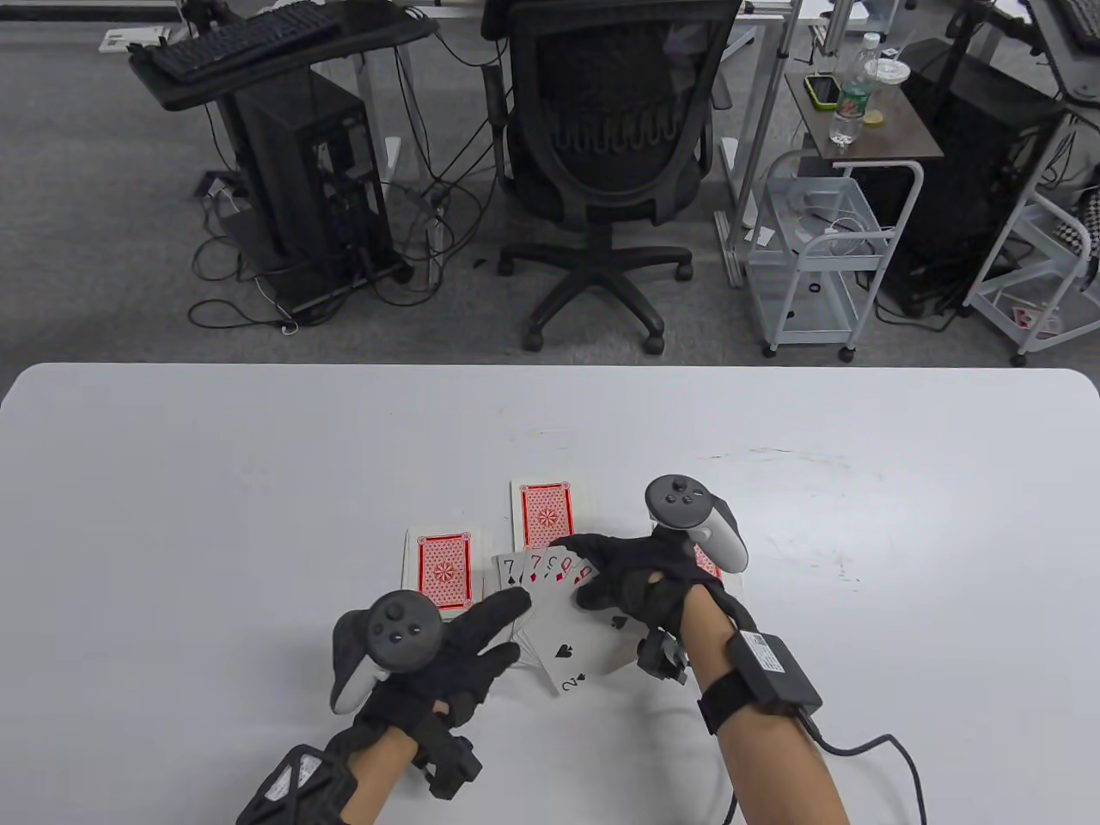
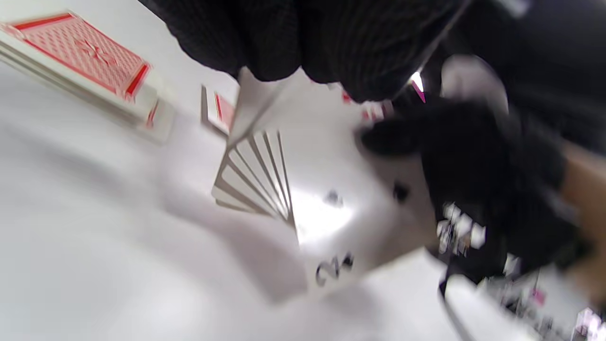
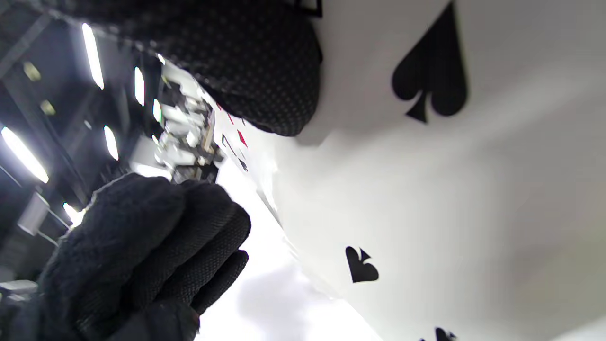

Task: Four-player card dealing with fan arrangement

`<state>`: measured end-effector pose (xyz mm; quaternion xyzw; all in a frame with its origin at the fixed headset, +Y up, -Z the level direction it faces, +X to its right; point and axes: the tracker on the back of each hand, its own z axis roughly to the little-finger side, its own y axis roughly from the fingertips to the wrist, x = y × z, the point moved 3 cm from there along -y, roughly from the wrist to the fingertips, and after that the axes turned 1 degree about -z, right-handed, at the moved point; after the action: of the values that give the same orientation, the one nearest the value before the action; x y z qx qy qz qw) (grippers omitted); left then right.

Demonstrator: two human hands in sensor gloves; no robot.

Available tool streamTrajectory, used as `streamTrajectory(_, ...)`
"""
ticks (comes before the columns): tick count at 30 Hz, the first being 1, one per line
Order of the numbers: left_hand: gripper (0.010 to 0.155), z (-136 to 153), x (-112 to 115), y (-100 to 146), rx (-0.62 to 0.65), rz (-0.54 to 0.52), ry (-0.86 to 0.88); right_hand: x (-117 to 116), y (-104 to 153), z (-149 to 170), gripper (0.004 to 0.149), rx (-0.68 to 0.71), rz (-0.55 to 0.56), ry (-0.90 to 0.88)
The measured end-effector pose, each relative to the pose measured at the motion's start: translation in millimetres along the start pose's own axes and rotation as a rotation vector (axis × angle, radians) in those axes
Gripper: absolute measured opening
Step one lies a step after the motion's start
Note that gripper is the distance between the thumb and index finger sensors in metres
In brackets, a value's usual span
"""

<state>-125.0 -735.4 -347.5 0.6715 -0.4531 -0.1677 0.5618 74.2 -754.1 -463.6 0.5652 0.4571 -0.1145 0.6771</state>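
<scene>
A fan of face-up cards point(image 1: 563, 623), with the 2 of spades on top, sits just above the table's near middle. My right hand point(image 1: 574, 571) grips its upper right; the thumb point(image 3: 265, 71) presses the top card point(image 3: 450, 189). My left hand point(image 1: 511, 629) holds the fan's left edge between stretched fingers point(image 2: 284, 42). The fan point(image 2: 322, 189) casts a shadow on the table below it. Three face-down red-backed piles lie on the table: left point(image 1: 440, 571), middle point(image 1: 543, 513), and right point(image 1: 706, 563), which is mostly hidden under my right hand.
The white table point(image 1: 215, 516) reaches far to the left, right and back. Beyond its far edge stand an office chair point(image 1: 610, 155), a white cart point(image 1: 816, 258) and desks with computers.
</scene>
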Motion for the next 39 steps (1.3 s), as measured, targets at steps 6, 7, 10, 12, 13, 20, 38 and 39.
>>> streamTrajectory(6,0.059,-10.8,44.8,-27.5,-0.062,0.214,-0.274,-4.9,-23.0,-1.7,0.063,-0.089,-0.040,0.217)
streamTrajectory(7,0.059,-10.5,47.6,-29.8,-0.073,0.231,-0.282,-6.0,-25.0,-3.1,0.063,-0.091,-0.037,0.244)
streamTrajectory(10,0.058,-8.0,55.9,-37.8,-0.117,0.267,-0.297,-12.0,-29.4,-12.0,0.062,-0.085,0.000,0.402)
streamTrajectory(12,0.057,-4.7,59.5,-41.1,-0.149,0.292,-0.299,-18.7,-30.2,-16.4,0.063,-0.079,0.036,0.524)
streamTrajectory(13,0.057,-4.0,59.5,-42.0,-0.155,0.287,-0.299,-20.9,-28.8,-17.9,0.063,-0.079,0.081,0.586)
streamTrajectory(20,0.057,-5.9,60.7,-46.1,-0.194,0.308,-0.298,-28.7,-22.6,-16.8,0.065,-0.066,0.273,0.817)
streamTrajectory(38,0.058,-7.9,59.7,-47.4,-0.223,0.319,-0.296,-37.6,-20.2,-17.7,0.074,-0.172,0.477,1.182)
streamTrajectory(39,0.058,-8.3,58.5,-47.5,-0.224,0.319,-0.291,-36.8,-19.6,-18.3,0.074,-0.175,0.480,1.183)
